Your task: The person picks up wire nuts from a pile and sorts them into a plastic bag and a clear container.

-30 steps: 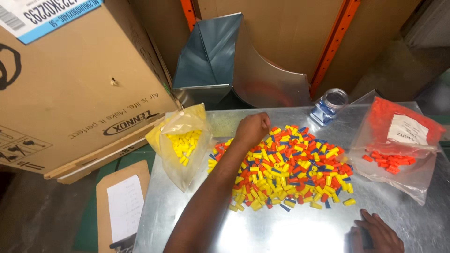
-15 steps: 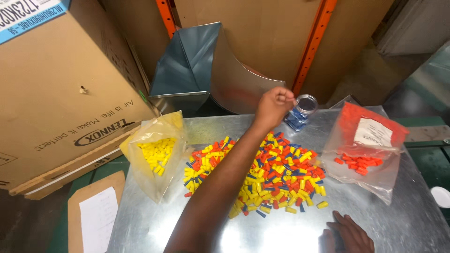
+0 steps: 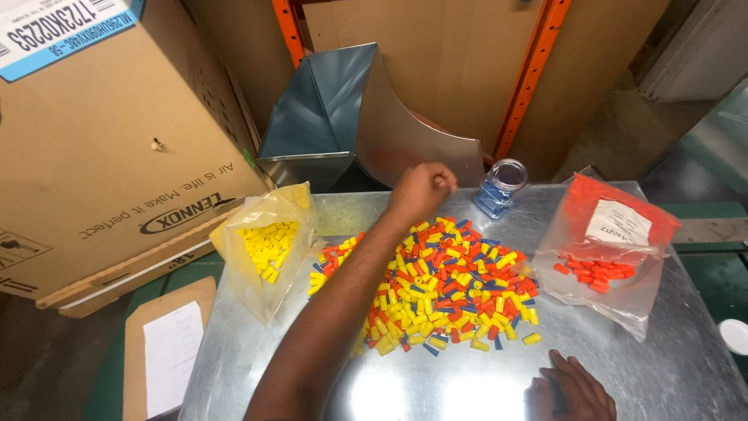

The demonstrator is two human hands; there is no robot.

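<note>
While the left hand (image 3: 421, 189) hovers with fingers pinched shut — whether on a piece I cannot tell — beside the clear glass jar of blue caps (image 3: 501, 188), the heap of small red, yellow and blue plastic caps (image 3: 436, 284) lies just below; light, hard, slippery — best nipped by the sides. The right hand (image 3: 573, 388) rests flat, empty.

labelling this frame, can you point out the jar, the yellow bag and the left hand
jar (image 3: 499, 189), head view, on its glass side
yellow bag (image 3: 265, 249), head view, on the yellow pieces inside
left hand (image 3: 421, 189), head view, on the back of the closed hand
</note>
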